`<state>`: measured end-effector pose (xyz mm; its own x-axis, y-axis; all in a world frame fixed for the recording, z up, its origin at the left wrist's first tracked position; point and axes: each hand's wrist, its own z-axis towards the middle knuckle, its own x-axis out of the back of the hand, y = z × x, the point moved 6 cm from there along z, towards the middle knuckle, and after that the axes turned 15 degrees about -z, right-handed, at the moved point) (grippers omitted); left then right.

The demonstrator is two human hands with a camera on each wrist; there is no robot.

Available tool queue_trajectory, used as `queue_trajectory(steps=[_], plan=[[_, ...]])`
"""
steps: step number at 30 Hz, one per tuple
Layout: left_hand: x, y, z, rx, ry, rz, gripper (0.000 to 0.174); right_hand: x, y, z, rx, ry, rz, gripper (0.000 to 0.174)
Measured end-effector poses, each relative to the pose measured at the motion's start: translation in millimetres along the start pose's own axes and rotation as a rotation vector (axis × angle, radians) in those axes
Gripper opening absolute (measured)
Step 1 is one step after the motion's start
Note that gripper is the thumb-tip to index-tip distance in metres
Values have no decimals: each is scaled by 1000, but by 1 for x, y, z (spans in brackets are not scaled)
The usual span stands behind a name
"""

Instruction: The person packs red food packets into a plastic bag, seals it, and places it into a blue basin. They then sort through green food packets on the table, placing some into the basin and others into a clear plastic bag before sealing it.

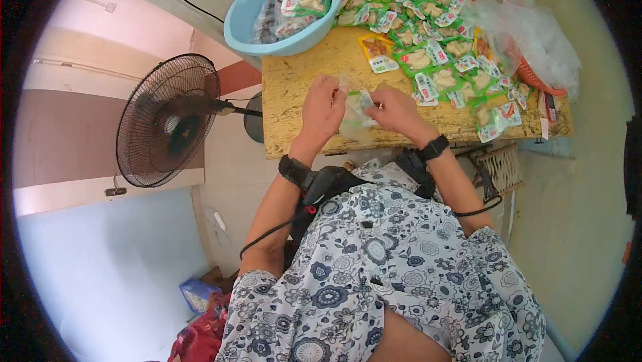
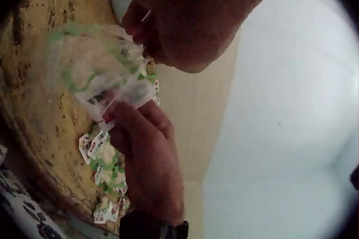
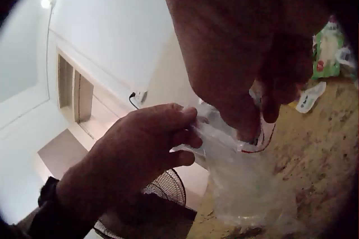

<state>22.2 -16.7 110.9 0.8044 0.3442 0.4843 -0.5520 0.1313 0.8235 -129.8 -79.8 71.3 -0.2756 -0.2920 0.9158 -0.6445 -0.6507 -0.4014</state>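
Note:
Above the front of the yellow table (image 1: 294, 104), a clear plastic bag (image 3: 241, 188) is held between both hands. At its mouth my left hand (image 1: 321, 109) pinches the thin film, thumb against fingers. Opposite it, my right hand (image 1: 398, 113) grips a small food packet (image 2: 92, 96) with a white label, green edging and a bit of red. The packet overlaps the bag's mouth, its lower part seen through film in the left wrist view. In the right wrist view, my right fingers hide most of the label.
Many green-edged food packets (image 1: 441, 79) lie heaped at the back right. Beside them are a red basket (image 1: 535, 75) and a mass of clear plastic bags (image 1: 545, 41). A blue basin (image 1: 242, 35) holding packs stands back left. A standing fan (image 1: 170, 121) is left of the table.

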Motion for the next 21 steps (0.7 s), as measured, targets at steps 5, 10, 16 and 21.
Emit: queue_trajectory(steps=[5, 10, 16, 21], plan=[[-6, -9, -3, 49, -45, -92, 18, -6, 9, -6, 128, 338, -55, 25], [-34, 11, -12, -19, -193, -331, 17, -43, 28, 6, -28, 50, 407, 23], [-18, 5, -9, 161, -101, -357, 27, -22, 27, -11, -44, 13, 776, 23], [21, -24, 8, 176, 148, -267, 38, -21, 51, -18, -116, -17, 1008, 26]])
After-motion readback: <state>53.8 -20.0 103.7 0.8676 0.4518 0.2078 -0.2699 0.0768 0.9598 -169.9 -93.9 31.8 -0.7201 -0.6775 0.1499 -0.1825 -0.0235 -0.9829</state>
